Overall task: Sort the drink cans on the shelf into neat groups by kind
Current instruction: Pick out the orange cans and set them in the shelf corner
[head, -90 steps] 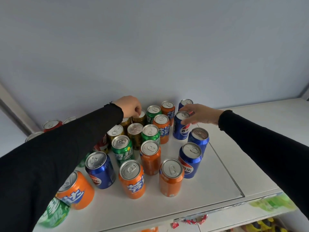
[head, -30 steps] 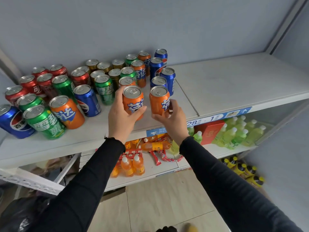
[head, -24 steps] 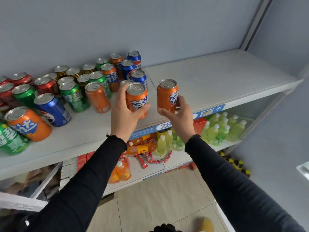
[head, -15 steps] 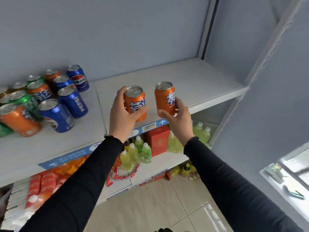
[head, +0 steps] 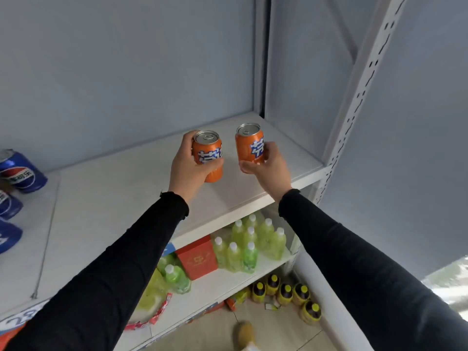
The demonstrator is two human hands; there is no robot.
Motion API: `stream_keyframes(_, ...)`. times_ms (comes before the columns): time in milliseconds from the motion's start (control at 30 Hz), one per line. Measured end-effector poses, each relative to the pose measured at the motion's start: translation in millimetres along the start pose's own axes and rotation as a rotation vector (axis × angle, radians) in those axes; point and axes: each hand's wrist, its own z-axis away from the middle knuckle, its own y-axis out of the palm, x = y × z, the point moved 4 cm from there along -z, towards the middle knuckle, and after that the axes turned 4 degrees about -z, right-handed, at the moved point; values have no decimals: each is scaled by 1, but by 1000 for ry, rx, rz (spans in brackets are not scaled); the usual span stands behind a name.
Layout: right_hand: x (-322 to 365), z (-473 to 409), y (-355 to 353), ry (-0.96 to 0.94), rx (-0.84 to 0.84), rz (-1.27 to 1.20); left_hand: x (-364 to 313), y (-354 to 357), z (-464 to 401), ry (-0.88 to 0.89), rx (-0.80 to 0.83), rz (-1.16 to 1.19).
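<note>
Blue cans (head: 21,173) crowd the shelf's (head: 106,209) left edge; my left hand (head: 187,171) and right hand (head: 268,168) each wrap curled fingers round an orange can, left can (head: 209,150), right can (head: 249,145), near its right end.

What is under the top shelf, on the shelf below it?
Below the top shelf stand green bottles and a red box. Lower still, yellow-capped dark bottles. The black sleeves cover the rest of that shelf.

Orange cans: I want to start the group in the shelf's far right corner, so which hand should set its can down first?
Probably the right hand: its orange can is nearer the corner of the shelf. The left hand holds its can further left.
</note>
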Motion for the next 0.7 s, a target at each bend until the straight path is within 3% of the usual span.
stream_keyframes(400,-45,-191,2,71,65,22,34,88,-174,-26,69,-52)
stream_keyframes(700,-71,-280,34,0,120,62,62,126,-249,-55,78,-122)
